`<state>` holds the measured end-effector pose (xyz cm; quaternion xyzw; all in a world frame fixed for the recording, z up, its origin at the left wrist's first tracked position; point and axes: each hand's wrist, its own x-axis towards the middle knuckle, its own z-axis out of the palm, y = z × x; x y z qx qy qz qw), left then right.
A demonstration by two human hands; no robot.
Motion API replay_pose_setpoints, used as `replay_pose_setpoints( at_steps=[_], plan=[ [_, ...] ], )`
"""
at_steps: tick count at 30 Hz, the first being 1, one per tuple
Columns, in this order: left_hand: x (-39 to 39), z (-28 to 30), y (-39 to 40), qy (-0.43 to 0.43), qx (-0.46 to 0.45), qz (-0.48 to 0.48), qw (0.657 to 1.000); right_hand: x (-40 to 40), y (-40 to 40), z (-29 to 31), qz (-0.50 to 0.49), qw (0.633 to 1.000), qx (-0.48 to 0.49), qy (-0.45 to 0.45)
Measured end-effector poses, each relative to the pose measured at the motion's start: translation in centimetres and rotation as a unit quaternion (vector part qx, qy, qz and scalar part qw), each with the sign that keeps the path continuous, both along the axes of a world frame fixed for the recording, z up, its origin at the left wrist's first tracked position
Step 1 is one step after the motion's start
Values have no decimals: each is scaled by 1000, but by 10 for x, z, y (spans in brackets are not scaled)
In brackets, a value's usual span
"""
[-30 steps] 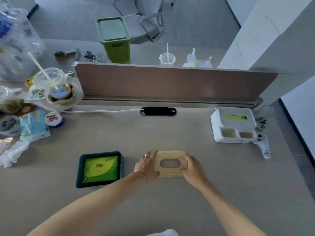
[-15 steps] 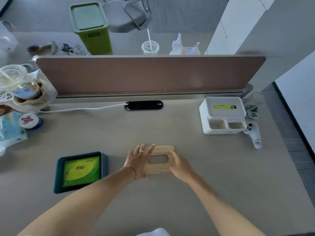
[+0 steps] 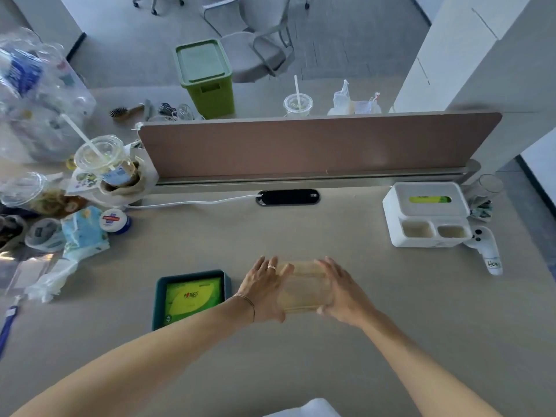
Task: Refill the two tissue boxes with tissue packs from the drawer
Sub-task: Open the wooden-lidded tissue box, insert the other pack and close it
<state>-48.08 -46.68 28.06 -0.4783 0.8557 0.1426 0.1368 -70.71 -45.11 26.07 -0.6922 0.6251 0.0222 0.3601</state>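
Observation:
A flat wooden lid with a slot, blurred by motion, is held between both hands over the middle of the desk. My left hand grips its left end and my right hand grips its right end. To its left lies a dark teal tissue box, open, with a green tissue pack inside. A white tissue box with a green pack showing through its slot stands at the back right. No drawer is in view.
A brown divider panel runs across the back of the desk. Cups, a blue packet, tins and plastic bags crowd the left side. A white handheld device lies right of the white box. A white cable runs to a black grommet.
The wooden lid now looks blurred and tilted between my hands, whose fingers have closed around its ends. The camera view has swung back to the left.

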Motion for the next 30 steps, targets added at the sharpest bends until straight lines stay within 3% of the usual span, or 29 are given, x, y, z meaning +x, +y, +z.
replay_pose_setpoints(
  at_steps=[8, 17, 22, 30],
  plan=[
    [97, 43, 11, 81, -57, 27, 995, 66, -5, 25, 169, 977, -111, 67],
    [215, 51, 49, 110, -52, 105, 987, 171, -7, 34, 253, 957, -139, 27],
    [263, 38, 63, 99, -22, 118, 988, 217, 1, 34, 268, 952, -147, 25],
    [279, 18, 62, 102, -25, 85, 991, 233, 13, 28, 237, 961, -133, 57]
  ],
)
